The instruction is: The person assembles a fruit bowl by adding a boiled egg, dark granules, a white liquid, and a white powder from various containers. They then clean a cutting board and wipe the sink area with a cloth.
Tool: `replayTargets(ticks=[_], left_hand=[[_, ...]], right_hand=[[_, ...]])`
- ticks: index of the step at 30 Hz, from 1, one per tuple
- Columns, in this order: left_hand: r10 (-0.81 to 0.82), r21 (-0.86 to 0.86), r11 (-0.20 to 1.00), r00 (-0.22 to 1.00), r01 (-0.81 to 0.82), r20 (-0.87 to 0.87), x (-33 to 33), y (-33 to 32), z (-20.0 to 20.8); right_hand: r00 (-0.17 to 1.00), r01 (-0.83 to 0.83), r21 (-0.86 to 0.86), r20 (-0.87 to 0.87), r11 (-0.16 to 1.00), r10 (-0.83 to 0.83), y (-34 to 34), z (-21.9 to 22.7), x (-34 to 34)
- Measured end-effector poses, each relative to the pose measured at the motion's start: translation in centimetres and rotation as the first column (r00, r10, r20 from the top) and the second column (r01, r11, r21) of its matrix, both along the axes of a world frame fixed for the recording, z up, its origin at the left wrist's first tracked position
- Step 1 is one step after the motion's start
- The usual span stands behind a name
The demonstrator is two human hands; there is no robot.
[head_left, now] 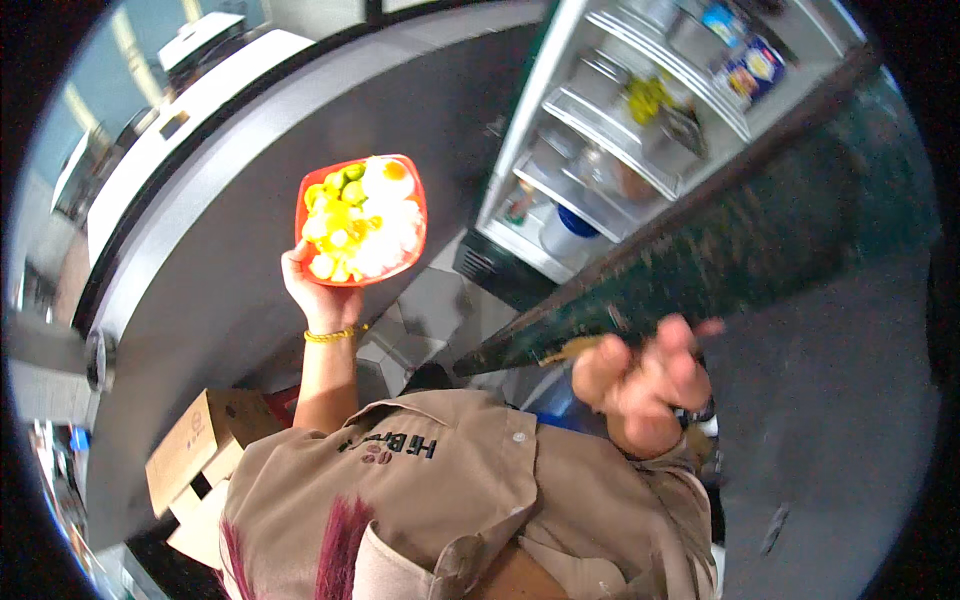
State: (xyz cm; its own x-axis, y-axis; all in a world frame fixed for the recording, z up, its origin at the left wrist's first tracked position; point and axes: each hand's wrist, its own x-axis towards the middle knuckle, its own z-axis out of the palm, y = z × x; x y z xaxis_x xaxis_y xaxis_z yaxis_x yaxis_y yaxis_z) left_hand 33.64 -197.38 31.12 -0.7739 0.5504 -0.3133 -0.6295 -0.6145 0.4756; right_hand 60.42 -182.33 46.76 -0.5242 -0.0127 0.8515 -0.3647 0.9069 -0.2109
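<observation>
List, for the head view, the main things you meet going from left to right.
Cardboard box → left hand holding an orange bowl of fruit → right hand → open fridge door shelves.

Landmark: open fridge door (640, 130).
Blue-and-yellow packet (752, 68): on the door's upper shelf, flat, rectangular.
Small blue packet (722, 20): just above it.
Cardboard boxes (205, 450): brown, on the floor, well left of the door.
</observation>
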Motion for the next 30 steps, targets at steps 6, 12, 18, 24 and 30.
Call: replayTargets(ticks=[6, 12, 18, 24, 30], left_hand=[[0.019, -0.021, 1.0, 0.998, -0.017, 0.063, -16.1, -1.0, -0.3], [0.055, -0.07, 0.997, 0.989, -0.046, 0.138, -22.7, 3.5, -1.3], [-0.004, 0.064, 0.998, 1.0, 0.003, 0.0, -21.7, 6.6, -9.3], [0.074, 0.384, 0.923, 0.992, -0.03, -0.101, -8.4, -17.5, -8.4], [0.44, 0.318, 0.865, 0.891, -0.387, -0.114, -3.8, -27.8, -8.5]], right_hand=[[0.904, 0.426, 0.312, -0.176, 0.849, -0.389, 8.0, -4.4, -27.5], [0.598, 0.752, 0.398, -0.074, 0.526, -0.798, 26.2, -11.4, -38.9], [0.078, 0.911, 0.405, 0.009, 0.075, -0.997, 38.7, -15.7, -34.8], [0.06, 0.941, 0.308, -0.567, -0.143, -0.822, 24.9, -10.2, -5.2], [0.364, 0.887, 0.005, -0.625, 0.462, -0.691, 18.0, -12.5, -11.5]])
